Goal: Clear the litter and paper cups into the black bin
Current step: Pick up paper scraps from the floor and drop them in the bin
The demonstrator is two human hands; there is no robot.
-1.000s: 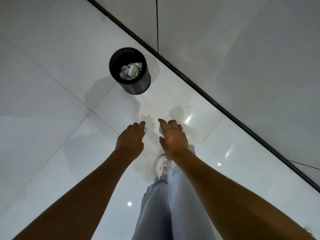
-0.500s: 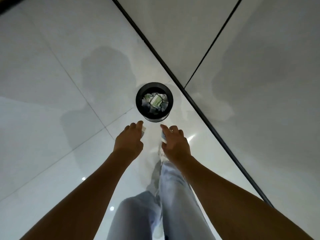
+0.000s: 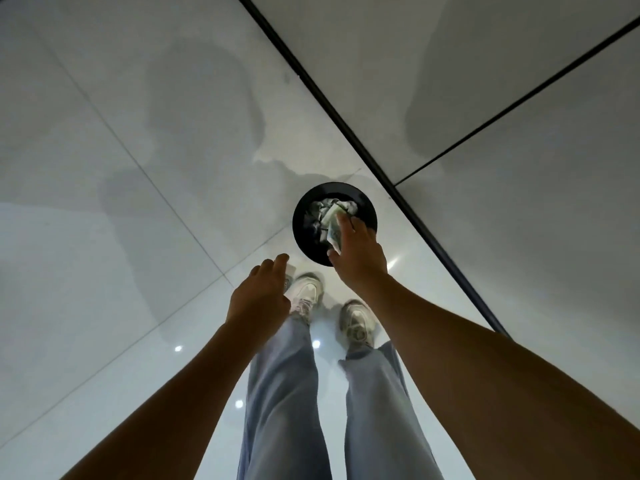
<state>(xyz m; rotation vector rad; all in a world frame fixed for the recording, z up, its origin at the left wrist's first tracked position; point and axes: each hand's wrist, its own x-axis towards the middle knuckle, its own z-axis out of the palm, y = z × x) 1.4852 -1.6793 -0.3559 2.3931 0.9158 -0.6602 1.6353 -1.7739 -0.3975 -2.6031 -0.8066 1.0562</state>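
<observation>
While the right hand (image 3: 358,252) pinches a paper scrap (image 3: 334,233) over the black bin (image 3: 304,242), the left hand (image 3: 259,299) grips another scrap (image 3: 289,280) beside it; released early, that one may land on the floor (image 3: 104,237).

We see a glossy pale tiled floor (image 3: 104,237) with thin grout lines crossing it and small bright light reflections on it. A black strip (image 3: 346,129) runs diagonally along the foot of a grey panelled wall (image 3: 519,168), and a dark seam divides the wall panels. Below us stand two legs in light blue jeans (image 3: 284,393), each ending in a white sneaker (image 3: 304,296). Soft shadows lie on the floor and the wall.
</observation>
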